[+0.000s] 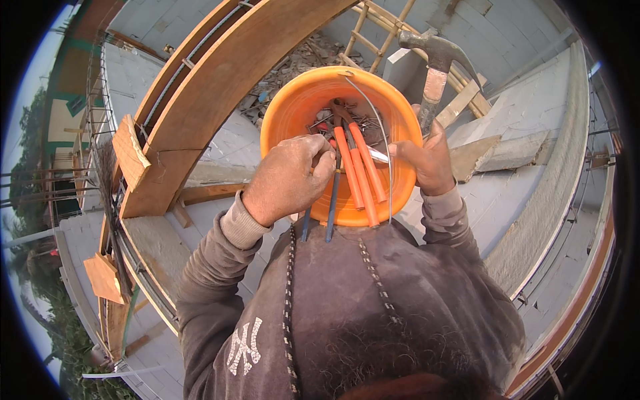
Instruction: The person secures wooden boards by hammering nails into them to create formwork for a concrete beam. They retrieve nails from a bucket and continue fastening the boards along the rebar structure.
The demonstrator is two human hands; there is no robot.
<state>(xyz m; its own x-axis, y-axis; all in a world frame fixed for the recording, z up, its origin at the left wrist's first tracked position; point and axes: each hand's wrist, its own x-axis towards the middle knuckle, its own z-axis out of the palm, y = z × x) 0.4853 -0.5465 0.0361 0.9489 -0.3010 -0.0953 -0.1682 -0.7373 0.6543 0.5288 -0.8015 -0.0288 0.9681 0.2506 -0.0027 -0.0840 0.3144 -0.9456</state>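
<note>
An orange bucket (283, 100) rests against my front, its mouth facing up. Inside it lie loose nails (373, 130) and tools with long orange handles (361, 170), one of them with dark pincer jaws. Two dark blue handles (333, 203) lean over the near side. My left hand (290, 175) is over the left part of the mouth, fingers curled together; whatever they pinch is hidden. At the right rim, my right hand (430, 160) grips a claw hammer (436, 83) upright, head up, with the thumb over the bucket's edge.
A curved wooden formwork (200, 93) with steel bars arches along the left. Rubble (283, 73) lies beyond the bucket. A bamboo ladder (373, 33) leans at the back. Loose boards (497, 153) sit by the right grey block wall (533, 127).
</note>
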